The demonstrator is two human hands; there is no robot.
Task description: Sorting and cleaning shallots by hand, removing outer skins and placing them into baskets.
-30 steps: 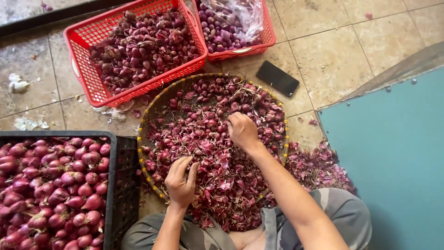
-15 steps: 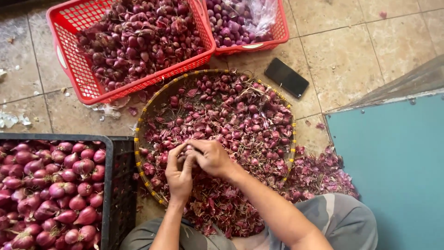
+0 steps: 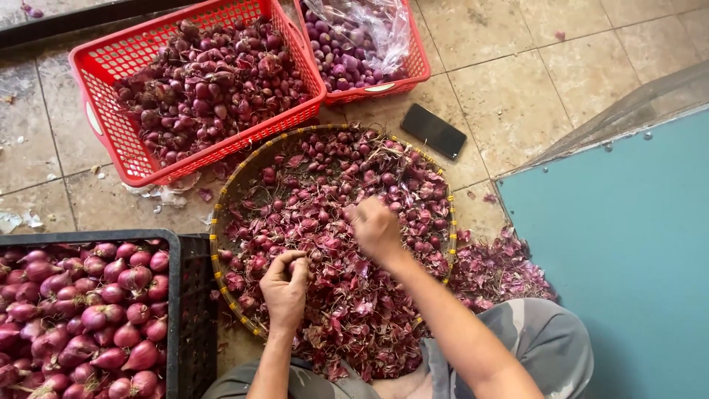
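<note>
Small red shallots [image 3: 317,199], papery purple skins, heaped in round woven tray [image 3: 221,193]

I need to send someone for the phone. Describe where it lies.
Start at the round woven tray of shallots in the middle of the tiled floor. Just past its upper right rim lies the phone: a flat black rectangle, the only dark slab among red baskets.

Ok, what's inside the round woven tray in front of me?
The woven tray holds a heap of small red shallots mixed with loose purple skins. The left hand and right hand rest in the pile. The tray's bottom is covered, so nothing underneath shows.
</note>
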